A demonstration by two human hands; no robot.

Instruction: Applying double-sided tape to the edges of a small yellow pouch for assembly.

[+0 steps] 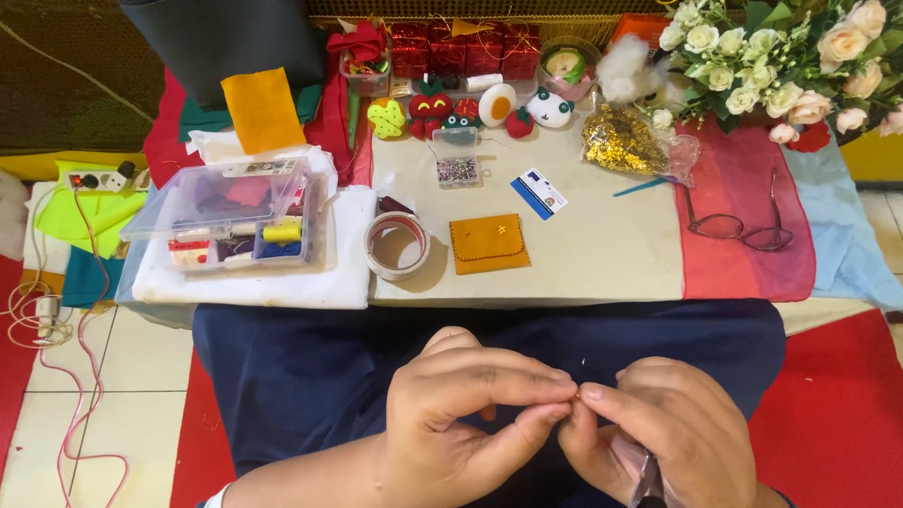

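The left hand (461,414) sits low over the lap, fingers curled in, thumb and forefinger pressed together in a tight pinch. Right up against it, the right hand (658,428) mirrors that pinch, fingertips meeting the left's at the middle. Whatever sits between those fingertips is too small to make out; a thin glint shows just above the pinch. A pale, shiny object (644,470) is tucked under the right hand's lower fingers, kind unclear.

Both hands hover above dark blue trousers (310,367), well short of the low cream-topped table (602,245). On that table, nearest the hands, an orange felt pouch with stitched edge (487,244) lies flat, just beside a roll of white tape (397,245). To the left, a clear plastic sewing box with thread spools (235,216) rests on white cloth. Further back, a small clear box of pins (457,160), a blue-and-white card (539,194), and a bag of gold sequins (625,141). Thin-framed spectacles (734,226) lie on pink cloth at the right, under a bunch of cream and pink artificial roses (781,56).
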